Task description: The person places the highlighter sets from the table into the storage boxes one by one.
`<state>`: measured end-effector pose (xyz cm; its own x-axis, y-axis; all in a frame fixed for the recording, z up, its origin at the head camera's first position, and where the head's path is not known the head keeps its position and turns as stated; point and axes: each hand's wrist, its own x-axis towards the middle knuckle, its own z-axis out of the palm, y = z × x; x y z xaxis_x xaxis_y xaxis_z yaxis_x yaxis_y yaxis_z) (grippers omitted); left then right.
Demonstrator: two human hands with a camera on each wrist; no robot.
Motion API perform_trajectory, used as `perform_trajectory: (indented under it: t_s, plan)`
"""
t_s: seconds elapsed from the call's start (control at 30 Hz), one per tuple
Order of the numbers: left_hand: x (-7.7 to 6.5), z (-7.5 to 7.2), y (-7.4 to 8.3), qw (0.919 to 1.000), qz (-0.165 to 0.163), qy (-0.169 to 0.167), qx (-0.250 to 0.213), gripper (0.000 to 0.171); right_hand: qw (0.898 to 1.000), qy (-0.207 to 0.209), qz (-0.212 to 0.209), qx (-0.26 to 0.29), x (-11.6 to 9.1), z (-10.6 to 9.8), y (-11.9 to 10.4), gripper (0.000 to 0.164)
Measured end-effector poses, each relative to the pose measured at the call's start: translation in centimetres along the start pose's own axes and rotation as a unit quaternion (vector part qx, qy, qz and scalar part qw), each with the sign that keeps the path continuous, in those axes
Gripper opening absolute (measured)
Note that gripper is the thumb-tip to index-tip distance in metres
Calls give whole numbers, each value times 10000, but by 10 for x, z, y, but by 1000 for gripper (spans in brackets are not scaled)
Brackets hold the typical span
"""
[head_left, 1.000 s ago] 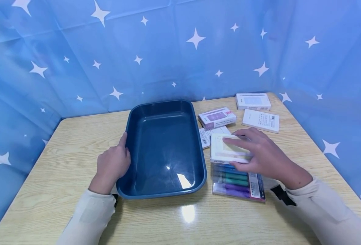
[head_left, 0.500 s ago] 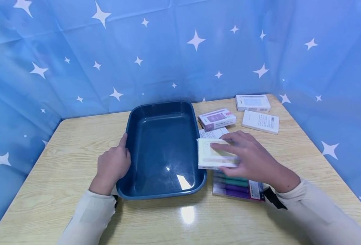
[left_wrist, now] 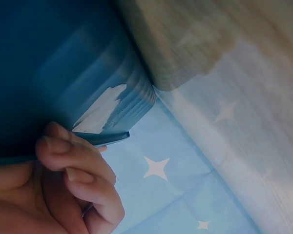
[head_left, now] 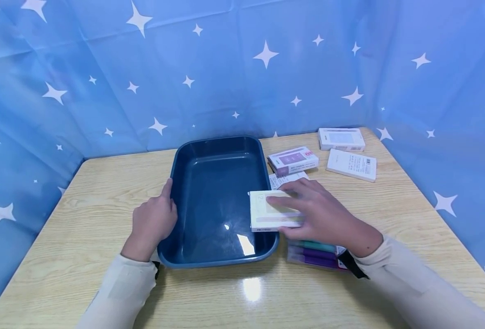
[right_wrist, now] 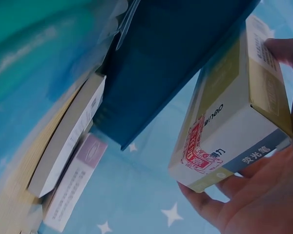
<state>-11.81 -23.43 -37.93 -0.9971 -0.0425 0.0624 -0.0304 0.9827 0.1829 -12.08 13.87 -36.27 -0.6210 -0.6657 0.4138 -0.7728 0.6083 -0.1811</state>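
Now right hand [head_left: 320, 217] with box [head_left: 272, 211] farther left, over tray [head_left: 193, 151].

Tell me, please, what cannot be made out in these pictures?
- Pen pack, head view: mostly hidden under the right hand and its yellow box.
- Small print on the far boxes, head view: too small.
- Tray, left wrist view: blurred, cut off; left hand grips its rim.

I see three small boxes [head_left: 293, 160] [head_left: 341, 139] [head_left: 351, 164] and a marker pack [head_left: 312, 253] on the wooden worktop [head_left: 102, 183], starry blue cloth [head_left: 226, 68] behind.
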Motion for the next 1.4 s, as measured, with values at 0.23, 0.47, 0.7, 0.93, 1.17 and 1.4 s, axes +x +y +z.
perform_trajectory:
  t_s: [0.23,0.47,0.7,0.93,1.17,1.4]
  plan:
    - [1,0,0,10000,-6,19,-6,57,9999,-44,-41,139,5,6,-5,60]
    - [1,1,1,10000,-20,-1,-13,57,9995,-228,10,196,9,11,-10,57]
    - [0,1,1,10000,-39,-53,-38,57,9989,-322,54,351,12,16,-14,55]
    - [1,2,0,10000,-23,-46,-46,57,9979,-477,80,433,16,17,-18,55]
    - [1,2,0,10000,5,-3,-41,57,9979,-508,-56,401,19,18,-20,57]
    - [1,1,0,10000,-3,-12,-34,57,9975,-509,-106,470,25,21,-26,54]
